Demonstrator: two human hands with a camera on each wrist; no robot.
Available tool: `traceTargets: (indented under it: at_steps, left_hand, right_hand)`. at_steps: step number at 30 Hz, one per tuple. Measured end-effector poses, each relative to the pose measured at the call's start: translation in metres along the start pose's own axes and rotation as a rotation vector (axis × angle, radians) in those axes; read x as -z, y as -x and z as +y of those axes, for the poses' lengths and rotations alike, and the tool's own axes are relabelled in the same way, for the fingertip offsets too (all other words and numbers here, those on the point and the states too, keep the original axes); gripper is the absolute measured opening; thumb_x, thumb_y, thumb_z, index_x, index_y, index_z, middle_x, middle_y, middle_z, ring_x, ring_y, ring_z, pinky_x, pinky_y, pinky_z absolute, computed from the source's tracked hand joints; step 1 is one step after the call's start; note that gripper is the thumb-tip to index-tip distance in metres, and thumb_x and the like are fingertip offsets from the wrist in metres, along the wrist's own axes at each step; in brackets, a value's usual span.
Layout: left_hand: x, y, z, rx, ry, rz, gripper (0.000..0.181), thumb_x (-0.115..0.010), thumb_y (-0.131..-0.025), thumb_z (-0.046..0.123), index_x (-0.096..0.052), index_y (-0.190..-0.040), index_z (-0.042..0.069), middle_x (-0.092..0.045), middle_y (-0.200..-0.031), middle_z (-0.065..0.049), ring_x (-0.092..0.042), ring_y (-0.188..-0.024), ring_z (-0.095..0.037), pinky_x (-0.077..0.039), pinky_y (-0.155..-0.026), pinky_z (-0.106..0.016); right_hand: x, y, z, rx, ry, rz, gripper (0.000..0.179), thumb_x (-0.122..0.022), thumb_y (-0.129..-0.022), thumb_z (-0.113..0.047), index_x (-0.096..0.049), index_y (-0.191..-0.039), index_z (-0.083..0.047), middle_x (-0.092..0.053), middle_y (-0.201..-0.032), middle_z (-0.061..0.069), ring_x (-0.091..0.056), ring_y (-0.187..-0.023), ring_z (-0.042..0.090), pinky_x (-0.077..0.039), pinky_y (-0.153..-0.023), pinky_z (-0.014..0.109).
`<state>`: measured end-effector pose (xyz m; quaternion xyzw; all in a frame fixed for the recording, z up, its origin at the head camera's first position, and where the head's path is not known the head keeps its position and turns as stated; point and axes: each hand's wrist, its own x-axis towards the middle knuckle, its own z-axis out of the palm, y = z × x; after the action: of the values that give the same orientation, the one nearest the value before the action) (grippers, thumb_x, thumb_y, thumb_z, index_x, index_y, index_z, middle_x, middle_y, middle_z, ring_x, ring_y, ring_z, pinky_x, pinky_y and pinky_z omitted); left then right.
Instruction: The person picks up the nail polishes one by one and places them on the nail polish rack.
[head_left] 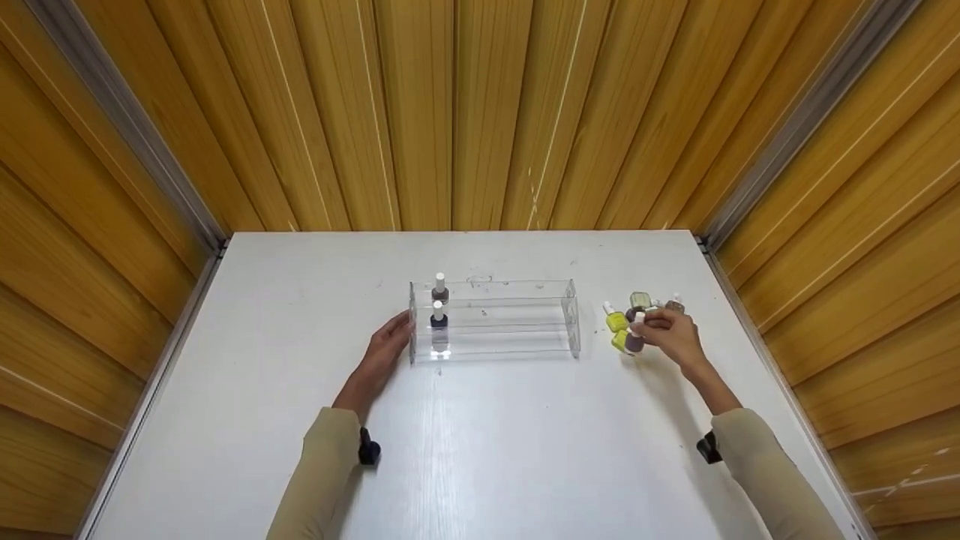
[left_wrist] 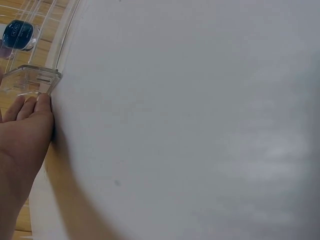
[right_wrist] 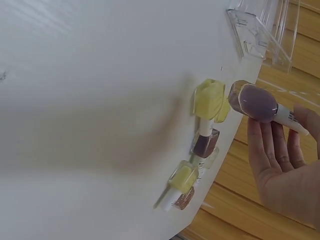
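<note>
My right hand [head_left: 673, 337] pinches a purple nail polish bottle [right_wrist: 257, 102] by its white cap, over a small group of bottles on the table's right side. Two yellow bottles [head_left: 616, 322] and a pale green one [head_left: 640, 299] lie in that group, with darker bottles among them. At the left end of a clear acrylic tiered rack [head_left: 495, 327], my left hand [head_left: 385, 346] rests its fingers against the end panel. Inside the rack, a dark blue bottle [head_left: 439, 321] stands in front of a greyish bottle [head_left: 440, 294], both with white caps upright, near that left end.
The white table [head_left: 480, 450] carries the rack at its middle and the loose bottles to the right. Wood-look panels [head_left: 487, 112] close in the back and both sides, with grey metal posts [head_left: 810, 112] at the corners.
</note>
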<state>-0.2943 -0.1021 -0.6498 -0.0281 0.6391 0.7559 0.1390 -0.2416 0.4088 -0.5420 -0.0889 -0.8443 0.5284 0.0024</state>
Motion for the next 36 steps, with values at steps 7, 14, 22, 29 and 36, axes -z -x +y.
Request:
traceTargets:
  at_steps: [7, 14, 22, 29, 36]
  left_hand:
    - [0.0, 0.0, -0.001, -0.003, -0.002, 0.001, 0.061, -0.06, -0.105, 0.033, -0.038, -0.157, 0.009, -0.038, -0.164, -0.012, -0.026, -0.157, -0.028, -0.019, -0.131, -0.042]
    - [-0.001, 0.0, 0.0, -0.001, 0.0, 0.013, 0.061, -0.06, -0.105, 0.034, -0.039, -0.157, 0.01, -0.037, -0.165, -0.011, -0.025, -0.157, -0.027, -0.018, -0.131, -0.041]
    - [-0.002, 0.0, -0.003, -0.006, 0.035, 0.001, 0.06, -0.06, -0.105, 0.031, -0.04, -0.156, 0.009, -0.038, -0.164, -0.012, -0.026, -0.157, -0.027, -0.019, -0.131, -0.04]
    - [0.0, 0.001, -0.002, -0.036, 0.081, -0.001, 0.058, -0.061, -0.104, 0.026, -0.04, -0.155, 0.005, -0.04, -0.162, -0.017, -0.031, -0.155, -0.029, -0.022, -0.13, -0.039]
    - [-0.001, 0.0, -0.002, -0.027, 0.075, 0.011, 0.056, -0.06, -0.105, 0.025, -0.042, -0.154, 0.006, -0.041, -0.162, -0.016, -0.031, -0.155, -0.028, -0.023, -0.13, -0.039]
  right_hand:
    - [-0.016, -0.002, -0.011, 0.05, 0.012, -0.067, 0.045, -0.076, -0.093, -0.015, -0.06, -0.124, 0.014, -0.071, -0.095, -0.003, -0.066, -0.08, -0.004, -0.058, -0.075, 0.014]
    - [-0.034, -0.005, -0.028, 0.102, 0.026, -0.089, 0.043, -0.077, -0.092, -0.017, -0.063, -0.121, 0.011, -0.074, -0.1, 0.007, -0.066, -0.081, -0.002, -0.06, -0.076, 0.018]
    - [-0.056, -0.009, -0.046, 0.182, 0.047, -0.146, 0.039, -0.079, -0.091, -0.015, -0.065, -0.117, 0.01, -0.074, -0.102, 0.013, -0.067, -0.081, 0.0, -0.058, -0.074, 0.016]
    - [-0.076, -0.013, -0.065, 0.245, 0.009, -0.189, 0.036, -0.078, -0.091, -0.013, -0.065, -0.114, 0.01, -0.073, -0.1, 0.012, -0.067, -0.083, 0.002, -0.057, -0.073, 0.016]
    - [-0.092, -0.018, -0.083, 0.232, -0.001, -0.19, 0.038, -0.079, -0.091, -0.016, -0.066, -0.119, 0.007, -0.073, -0.1, 0.007, -0.066, -0.084, 0.003, -0.056, -0.074, 0.014]
